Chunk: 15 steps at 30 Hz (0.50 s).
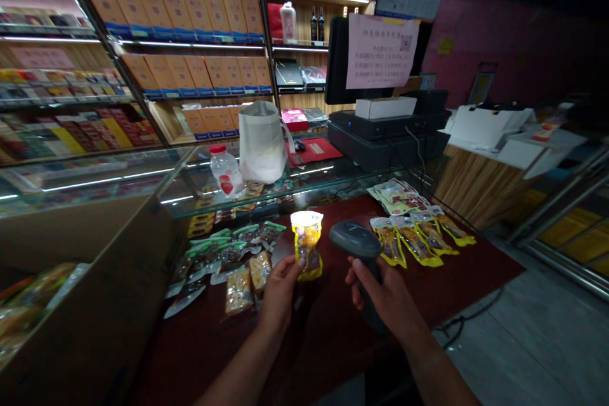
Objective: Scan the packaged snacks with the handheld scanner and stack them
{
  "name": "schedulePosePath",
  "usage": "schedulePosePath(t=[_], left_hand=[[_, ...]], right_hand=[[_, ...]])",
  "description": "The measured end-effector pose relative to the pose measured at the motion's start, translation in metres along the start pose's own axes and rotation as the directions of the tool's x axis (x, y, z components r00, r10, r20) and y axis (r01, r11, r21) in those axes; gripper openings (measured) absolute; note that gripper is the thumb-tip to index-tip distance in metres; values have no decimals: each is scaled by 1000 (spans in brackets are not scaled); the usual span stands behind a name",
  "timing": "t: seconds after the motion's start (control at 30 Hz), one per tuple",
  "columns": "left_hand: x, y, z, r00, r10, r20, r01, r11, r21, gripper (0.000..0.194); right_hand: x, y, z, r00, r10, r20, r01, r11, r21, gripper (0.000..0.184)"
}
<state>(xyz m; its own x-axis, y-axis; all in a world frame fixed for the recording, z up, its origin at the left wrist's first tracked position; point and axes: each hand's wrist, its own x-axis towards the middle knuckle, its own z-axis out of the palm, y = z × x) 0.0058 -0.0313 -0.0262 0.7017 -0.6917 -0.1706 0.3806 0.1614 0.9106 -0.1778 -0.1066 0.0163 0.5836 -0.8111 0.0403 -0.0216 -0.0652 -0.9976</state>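
My left hand [280,287] pinches a small yellow snack packet [307,245] and holds it upright over the dark red table [328,330]. The packet's top is lit up bright. My right hand [380,295] is wrapped round the grip of a dark handheld barcode scanner [356,240], whose head points at the packet from its right, a short gap away. Several more yellow packets [419,238] lie in a row on the table to the right. Green-and-dark packets [233,247] and tan snack bars [240,288] lie to the left of my left hand.
A glass counter [304,181] behind the table carries a white bag [261,143], a small bottle with a red cap [225,171], a red mat and a black cash register [387,133] with a paper notice. Shelves of boxed goods fill the back left. A brown cardboard box [95,279] stands at left.
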Motion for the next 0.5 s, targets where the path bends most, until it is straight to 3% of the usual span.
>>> schedulePosePath(t=[0.2, 0.3, 0.4, 0.5], left_hand=[[1, -6, -2, 1000, -19, -8, 20, 1000, 24, 58], [-2, -9, 6, 997, -64, 31, 63, 997, 32, 60], [-5, -13, 30, 979, -160, 128, 152, 986, 70, 60], [-4, -17, 69, 944, -246, 221, 220, 966, 139, 56]], right_hand=[[-1, -2, -5, 1000, 1, -11, -1, 1000, 4, 58], [-3, -6, -19, 999, 11, -46, -8, 998, 62, 57], [-6, -10, -46, 986, 3, -168, 12, 996, 88, 53], [-11, -15, -81, 939, -18, -343, 61, 992, 115, 54]])
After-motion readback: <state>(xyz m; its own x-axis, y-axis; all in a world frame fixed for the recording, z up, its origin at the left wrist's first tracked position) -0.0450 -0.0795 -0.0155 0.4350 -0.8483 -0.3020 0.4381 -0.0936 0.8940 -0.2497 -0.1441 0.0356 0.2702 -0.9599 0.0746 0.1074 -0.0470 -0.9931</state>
